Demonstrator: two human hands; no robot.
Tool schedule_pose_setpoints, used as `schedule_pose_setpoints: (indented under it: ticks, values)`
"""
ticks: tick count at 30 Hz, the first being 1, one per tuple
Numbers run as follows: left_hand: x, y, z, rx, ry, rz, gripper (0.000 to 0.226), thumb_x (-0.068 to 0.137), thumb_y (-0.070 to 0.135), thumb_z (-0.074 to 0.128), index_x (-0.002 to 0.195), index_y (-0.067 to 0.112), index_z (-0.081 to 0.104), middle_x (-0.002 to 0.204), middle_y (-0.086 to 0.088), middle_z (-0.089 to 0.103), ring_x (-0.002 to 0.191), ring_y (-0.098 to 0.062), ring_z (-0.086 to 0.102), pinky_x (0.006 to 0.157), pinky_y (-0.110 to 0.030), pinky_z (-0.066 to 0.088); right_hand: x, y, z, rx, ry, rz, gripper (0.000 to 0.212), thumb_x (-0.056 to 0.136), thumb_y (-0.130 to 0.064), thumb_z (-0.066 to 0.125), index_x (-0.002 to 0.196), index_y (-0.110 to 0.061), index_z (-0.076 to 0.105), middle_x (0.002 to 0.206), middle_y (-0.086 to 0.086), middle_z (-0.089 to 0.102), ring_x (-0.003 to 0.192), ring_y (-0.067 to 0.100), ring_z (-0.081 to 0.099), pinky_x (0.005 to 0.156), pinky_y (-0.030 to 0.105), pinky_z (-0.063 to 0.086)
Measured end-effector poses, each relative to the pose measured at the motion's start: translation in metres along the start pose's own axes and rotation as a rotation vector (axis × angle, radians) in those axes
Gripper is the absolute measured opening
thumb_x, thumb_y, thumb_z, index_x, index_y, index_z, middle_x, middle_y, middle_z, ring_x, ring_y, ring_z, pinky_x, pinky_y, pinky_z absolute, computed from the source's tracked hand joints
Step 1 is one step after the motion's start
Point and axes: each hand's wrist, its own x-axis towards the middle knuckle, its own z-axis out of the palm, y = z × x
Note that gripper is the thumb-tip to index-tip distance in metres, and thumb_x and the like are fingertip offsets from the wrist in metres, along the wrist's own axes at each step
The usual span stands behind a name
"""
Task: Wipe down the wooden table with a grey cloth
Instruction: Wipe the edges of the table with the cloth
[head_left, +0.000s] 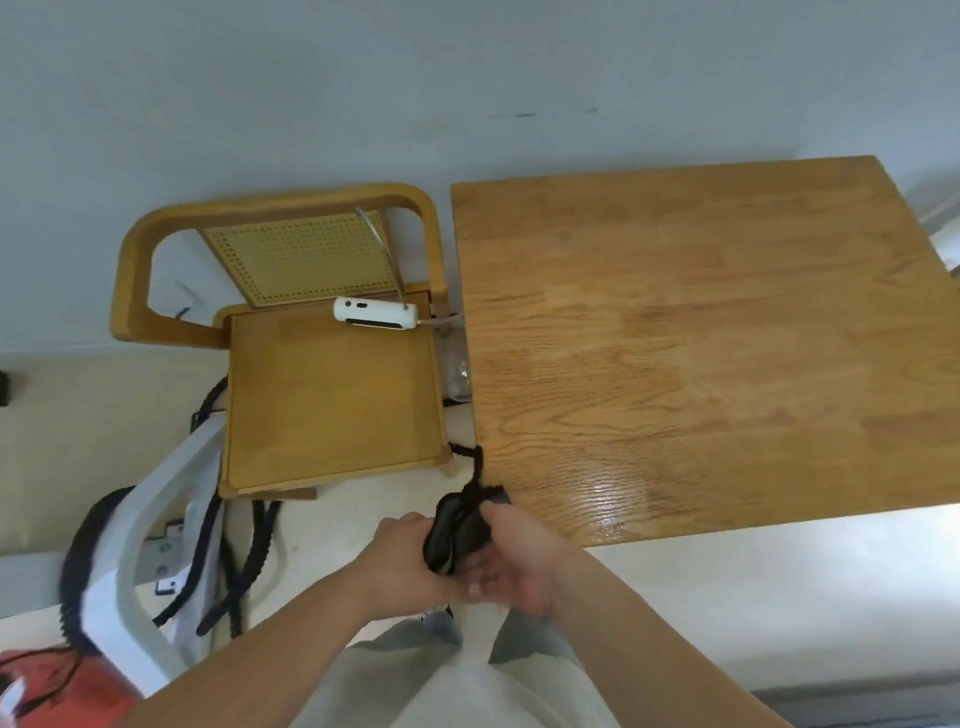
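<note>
Both hands' fingers (415, 525) around dark object (457, 530)

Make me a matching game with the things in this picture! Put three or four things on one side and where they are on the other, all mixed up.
Things:
1. white gadget
2. dark cloth
3. wooden table
4. red bag

Places:
A. bottom left corner of the picture
B. lying on the chair seat
C. right of the chair
D. held in both hands, the left hand and right hand

Pairs: 1-B, 2-D, 3-C, 4-A
</note>
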Motion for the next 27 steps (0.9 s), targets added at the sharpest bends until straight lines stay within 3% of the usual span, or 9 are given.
schedule_pose_setpoints:
  ticks: [3,5,7,9,11,15,18,22,27]
  values:
    - [0.002,0.014,-0.019,-0.319,0.250,-0.077,0.008,0.092,0.034,0.075,0.091,0.026,0.074,0.086,0.004,0.077,0.082,-0.014,0.070,0.072,-0.029,0.055,-0.025,-0.047,-0.007,-0.549,0.051,-0.126,0.073,0.102,-0.068,0.031,0.128,-0.005,0.060,0.097,0.022,0.077,0.080,0.035,0.078,0.062,0.040,0.063]
    - [0.004,0.018,-0.030,-0.542,0.381,-0.178,0.004,0.096,0.027,0.073,0.099,0.024,0.072,0.096,0.002,0.077,0.092,-0.018,0.071,0.073,-0.030,0.056,-0.037,-0.082,-0.017,-0.843,0.264,-0.316,0.062,0.101,-0.065,0.040,0.117,-0.010,0.064,0.095,0.012,0.076,0.081,0.030,0.076,0.070,0.040,0.065]
    - [0.010,0.021,-0.034,-0.541,0.571,-0.241,0.005,0.099,0.027,0.068,0.094,0.026,0.067,0.095,-0.001,0.073,0.093,-0.023,0.068,0.080,-0.035,0.056,-0.035,-0.109,-0.032,-1.000,0.436,-0.522,0.042,0.103,-0.052,0.049,0.122,-0.017,0.063,0.095,0.003,0.071,0.083,0.023,0.070,0.074,0.037,0.061]
    - [0.019,0.030,-0.027,-0.428,0.669,-0.299,0.007,0.099,0.031,0.062,0.094,0.027,0.061,0.088,-0.001,0.071,0.089,-0.027,0.068,0.080,-0.038,0.055,-0.030,-0.127,-0.043,-1.164,0.486,-0.610,0.043,0.101,-0.043,0.055,0.137,-0.019,0.057,0.114,0.003,0.067,0.094,0.023,0.066,0.076,0.033,0.053]
    - [0.031,0.044,-0.010,-0.380,0.587,-0.351,0.007,0.098,0.033,0.059,0.100,0.026,0.060,0.088,-0.002,0.070,0.087,-0.026,0.068,0.078,-0.035,0.054,-0.023,-0.141,-0.048,-1.371,0.487,-0.616,0.056,0.097,-0.040,0.062,0.148,-0.021,0.047,0.141,0.006,0.052,0.118,0.029,0.059,0.092,0.038,0.053]
    - [0.043,0.064,0.030,-0.656,0.248,-0.378,0.031,0.087,0.027,0.053,0.115,0.031,0.065,0.098,0.001,0.072,0.091,-0.018,0.068,0.083,-0.035,0.059,-0.011,-0.174,-0.048,-1.616,0.504,-0.622,0.089,0.089,-0.039,0.077,0.160,-0.029,0.023,0.171,0.010,0.009,0.155,0.035,0.017,0.114,0.052,0.042]
    - [0.042,0.067,0.029,-0.758,0.261,-0.456,0.032,0.085,0.021,0.052,0.112,0.031,0.067,0.101,-0.002,0.073,0.096,-0.020,0.068,0.090,-0.037,0.057,0.001,-0.198,-0.042,-1.683,0.547,-0.599,0.098,0.088,-0.037,0.078,0.161,-0.030,0.014,0.172,0.011,-0.010,0.159,0.035,-0.001,0.117,0.058,0.036]
    - [0.059,0.078,-0.001,-0.926,0.247,-0.495,0.028,0.093,0.008,0.050,0.108,0.020,0.070,0.101,-0.012,0.072,0.096,-0.026,0.066,0.080,-0.034,0.052,0.020,-0.233,-0.027,-1.669,0.656,-0.600,0.107,0.088,-0.039,0.079,0.163,-0.034,0.002,0.171,0.010,-0.014,0.158,0.037,-0.006,0.113,0.065,0.038]
    - [0.097,0.098,-0.066,-0.927,0.252,-0.423,0.024,0.098,0.013,0.051,0.101,0.030,0.068,0.104,-0.010,0.075,0.099,-0.027,0.068,0.097,-0.046,0.056,0.036,-0.261,-0.018,-1.733,0.663,-0.443,0.140,0.073,-0.040,0.092,0.158,-0.045,-0.019,0.170,0.006,-0.024,0.157,0.041,-0.010,0.107,0.069,0.042]
